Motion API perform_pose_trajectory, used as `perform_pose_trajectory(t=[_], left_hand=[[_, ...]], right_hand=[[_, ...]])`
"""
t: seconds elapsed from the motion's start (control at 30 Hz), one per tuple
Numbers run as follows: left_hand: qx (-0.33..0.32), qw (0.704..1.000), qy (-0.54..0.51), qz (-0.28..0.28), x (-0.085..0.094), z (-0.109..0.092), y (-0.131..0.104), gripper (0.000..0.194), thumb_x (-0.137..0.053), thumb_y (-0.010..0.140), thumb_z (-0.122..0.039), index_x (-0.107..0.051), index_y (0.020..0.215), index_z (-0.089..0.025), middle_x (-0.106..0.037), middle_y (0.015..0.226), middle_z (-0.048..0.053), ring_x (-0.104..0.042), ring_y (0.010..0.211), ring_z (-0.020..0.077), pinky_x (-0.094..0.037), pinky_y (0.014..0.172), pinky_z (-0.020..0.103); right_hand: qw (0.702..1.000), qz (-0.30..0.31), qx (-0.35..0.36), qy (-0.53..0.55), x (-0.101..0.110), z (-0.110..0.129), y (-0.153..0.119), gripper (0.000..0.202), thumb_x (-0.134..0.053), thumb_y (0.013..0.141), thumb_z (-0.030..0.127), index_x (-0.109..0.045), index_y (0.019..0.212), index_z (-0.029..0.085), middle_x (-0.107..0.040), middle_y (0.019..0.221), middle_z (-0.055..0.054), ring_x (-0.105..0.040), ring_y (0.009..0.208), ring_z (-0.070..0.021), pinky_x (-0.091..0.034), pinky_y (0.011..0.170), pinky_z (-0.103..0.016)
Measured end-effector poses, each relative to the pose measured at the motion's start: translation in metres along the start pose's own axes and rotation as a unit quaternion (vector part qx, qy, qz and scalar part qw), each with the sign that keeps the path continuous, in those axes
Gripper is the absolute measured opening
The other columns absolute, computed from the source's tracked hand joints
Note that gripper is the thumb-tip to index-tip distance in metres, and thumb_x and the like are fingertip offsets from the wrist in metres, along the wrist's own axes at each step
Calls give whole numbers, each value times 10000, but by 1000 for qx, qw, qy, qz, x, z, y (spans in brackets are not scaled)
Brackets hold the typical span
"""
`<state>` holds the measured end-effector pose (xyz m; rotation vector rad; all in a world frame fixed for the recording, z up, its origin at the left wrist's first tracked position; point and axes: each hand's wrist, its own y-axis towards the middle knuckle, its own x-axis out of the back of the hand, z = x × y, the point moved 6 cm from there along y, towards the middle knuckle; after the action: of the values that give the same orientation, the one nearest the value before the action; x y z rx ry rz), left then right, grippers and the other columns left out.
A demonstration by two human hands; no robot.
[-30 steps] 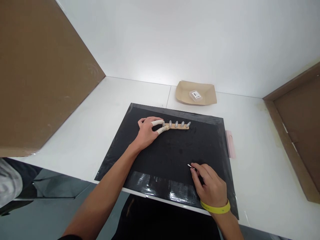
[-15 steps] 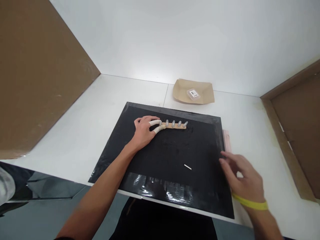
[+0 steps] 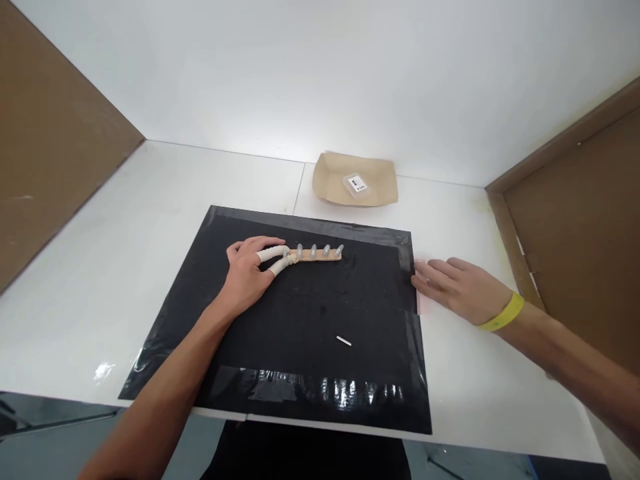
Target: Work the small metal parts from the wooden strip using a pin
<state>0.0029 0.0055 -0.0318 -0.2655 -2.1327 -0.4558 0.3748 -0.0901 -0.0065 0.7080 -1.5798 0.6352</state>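
A narrow tan strip with several silvery, nail-like pieces standing along it lies on a black mat. My left hand, with white covers on its thumb and index finger, pinches the strip's left end. Past the mat's right edge, my right hand rests over a pale pink flat piece, its fingers close together at the piece; whether it grips it is hidden. A small metal rod lies on the mat's lower right part.
A brown paper tray holding a small clear box with a white label stands behind the mat. Brown panels flank the white table on the left and right. A white wall rises behind.
My right hand has moved forward, from beside the mat's lower right edge to the pink piece. My left hand stays at the strip's end. The camera view has shifted to the right.
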Motion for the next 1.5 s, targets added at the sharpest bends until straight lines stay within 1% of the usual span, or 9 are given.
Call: perform_pose_trajectory(t=[0.13, 0.27, 0.43, 0.57, 0.67, 0.83, 1.1, 1.23, 1.5], left_hand=[[-6, 1000, 2, 3, 0, -1, 0, 210, -620, 999, -410, -770, 1103, -307, -743, 1280, 52, -610, 1260, 303, -293, 1138, 546], [-4, 1000, -8, 2, 1, -3, 1, 168, -670, 975, -332, -773, 1101, -289, -743, 1282, 48, -610, 1257, 296, -287, 1127, 535], [7, 1000, -20, -2, 0, -2, 0, 158, -702, 952, -286, -767, 1096, -274, -745, 1286, 49, -607, 1263, 287, -273, 1140, 516], [-1, 999, -31, -13, 1, -3, -4, 127, -707, 955, -264, -766, 1068, -270, -754, 1249, 43, -616, 1247, 264, -252, 1134, 500], [-13, 999, -41, -29, 4, -5, -8, 128, -728, 949, -263, -760, 1073, -277, -759, 1227, 26, -629, 1223, 246, -237, 1129, 487], [2, 999, -39, -30, 6, -4, -10, 111, -738, 943, -283, -756, 1051, -273, -758, 1232, 33, -622, 1222, 260, -247, 1111, 490], [-29, 996, 8, -79, 9, -12, -11, 79, -715, 934, -209, -734, 1006, -235, -771, 1152, 46, -628, 1184, 270, -249, 1066, 506], [-14, 997, 10, -77, 10, -11, -11, 90, -700, 944, -205, -753, 1000, -251, -780, 1134, 42, -637, 1156, 266, -251, 1075, 512], [-8, 973, -207, -102, 18, -6, -11, 185, -787, 883, -395, -800, 967, -231, -755, 1025, 60, -669, 947, 208, -483, 898, 385]], right_hand=[[993, -109, -4, -42, 44, 0, 4, 267, -497, 998, 97, -719, 1097, 207, -753, 1142, -112, -692, 922, -225, -543, 735, -385], [922, -321, -191, 100, 85, 11, 1, 145, -805, 868, 203, -761, 1005, 215, -782, 1014, -87, -726, 807, -238, -565, 605, -350], [620, -472, -430, 457, 65, 55, 2, 165, -881, 793, 264, -732, 827, 200, -766, 845, -40, -597, 463, -115, -463, 347, -234], [353, -303, -397, 792, 25, 124, 45, 377, -860, 818, 462, -690, 1104, 284, -740, 871, 18, -442, 323, -15, -315, 257, -103], [247, -177, -345, 888, 18, 170, 64, 532, -825, 852, 497, -624, 1314, 323, -719, 934, 1, -508, 408, -22, -378, 302, -83], [220, -168, -369, 887, 19, 181, 58, 567, -867, 827, 330, -630, 1342, 318, -720, 1016, -30, -639, 582, -82, -532, 407, -135], [298, -271, -488, 774, 21, 160, 33, 491, -944, 725, 313, -696, 1146, 259, -737, 994, -39, -672, 619, -118, -605, 491, -207], [303, -281, -495, 764, 21, 171, 38, 500, -948, 718, 317, -704, 1150, 254, -742, 995, -43, -700, 654, -137, -640, 541, -239], [304, -366, -478, 739, 22, 163, 41, 349, -929, 739, 282, -743, 1033, 260, -753, 955, -2, -698, 637, -102, -618, 521, -168]])
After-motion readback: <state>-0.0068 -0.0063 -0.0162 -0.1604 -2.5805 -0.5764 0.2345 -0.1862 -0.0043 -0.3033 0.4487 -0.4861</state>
